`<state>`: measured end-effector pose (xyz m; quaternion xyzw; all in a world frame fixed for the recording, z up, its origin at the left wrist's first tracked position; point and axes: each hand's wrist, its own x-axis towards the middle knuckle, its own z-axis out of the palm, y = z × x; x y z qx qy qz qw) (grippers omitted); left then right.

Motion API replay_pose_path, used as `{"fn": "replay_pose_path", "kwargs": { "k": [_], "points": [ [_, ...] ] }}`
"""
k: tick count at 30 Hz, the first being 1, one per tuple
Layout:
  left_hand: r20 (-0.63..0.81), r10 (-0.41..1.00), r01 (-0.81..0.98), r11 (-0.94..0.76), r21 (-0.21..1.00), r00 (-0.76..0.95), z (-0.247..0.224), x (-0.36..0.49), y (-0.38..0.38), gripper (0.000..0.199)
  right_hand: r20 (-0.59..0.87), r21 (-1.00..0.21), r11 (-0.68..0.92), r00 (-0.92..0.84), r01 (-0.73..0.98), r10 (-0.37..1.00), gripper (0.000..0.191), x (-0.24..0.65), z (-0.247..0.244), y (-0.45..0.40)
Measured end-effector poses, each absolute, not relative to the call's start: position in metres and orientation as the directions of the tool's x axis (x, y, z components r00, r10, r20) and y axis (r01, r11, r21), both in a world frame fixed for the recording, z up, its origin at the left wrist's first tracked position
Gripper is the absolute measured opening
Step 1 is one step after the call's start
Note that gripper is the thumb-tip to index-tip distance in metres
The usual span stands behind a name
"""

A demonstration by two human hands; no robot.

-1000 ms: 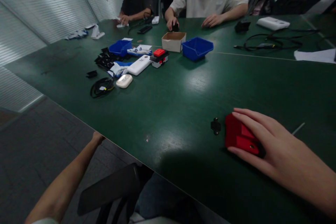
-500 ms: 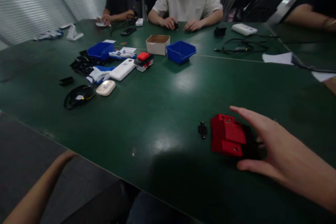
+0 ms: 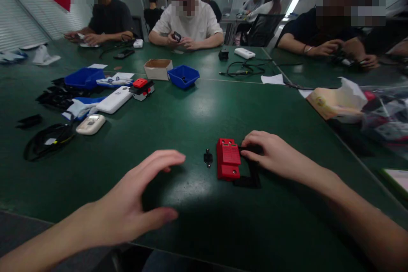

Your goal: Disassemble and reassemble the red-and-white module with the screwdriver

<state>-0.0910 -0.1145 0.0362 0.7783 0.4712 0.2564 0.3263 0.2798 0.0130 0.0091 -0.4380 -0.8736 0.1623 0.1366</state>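
Observation:
A red block-shaped module with screw holes lies on the green table. Against its right side is a black U-shaped frame. My right hand is closed at the frame's upper arm, thumb and fingers pinching it; part of the grip is hidden. My left hand hovers over the table to the left, fingers apart, holding nothing. Between my left hand and the red module lies a small black piece with a metallic tab at each end.
Farther left are a coiled black cable, a cream case, a white power bank and a red-black-white block. A blue bin and cardboard box stand mid-table. Plastic bags lie right. Several people sit around.
My left hand has risen from below the table edge to above the table. My right hand has closed from spread fingers onto the black frame. The view has turned right.

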Motion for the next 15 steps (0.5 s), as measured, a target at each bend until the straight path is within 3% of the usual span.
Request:
{"fn": "replay_pose_path", "kwargs": {
  "k": [5, 8, 10, 15],
  "points": [
    [0.084, 0.816, 0.466, -0.408, 0.785, 0.572, 0.022, -0.006, -0.023, 0.124, 0.213, -0.395, 0.548, -0.507, 0.737, 0.835, 0.016, 0.283, 0.000, 0.007],
    [0.068, 0.803, 0.489, -0.425, 0.761, 0.592, 0.008, 0.011, -0.014, 0.121, 0.343, -0.429, 0.510, -0.388, 0.745, 0.856, 0.015, 0.288, -0.002, 0.004],
    [0.068, 0.813, 0.525, -0.434, 0.732, 0.578, 0.002, 0.013, -0.015, 0.111, 0.422, -0.520, 0.470, -0.264, 0.713, 0.867, 0.013, 0.290, -0.001, 0.003],
    [0.084, 0.798, 0.537, -0.475, 0.697, 0.596, -0.004, 0.013, -0.013, 0.114, 0.393, -0.765, 0.326, 0.002, 0.556, 0.919, 0.022, 0.285, 0.004, 0.001]
  ]
}}
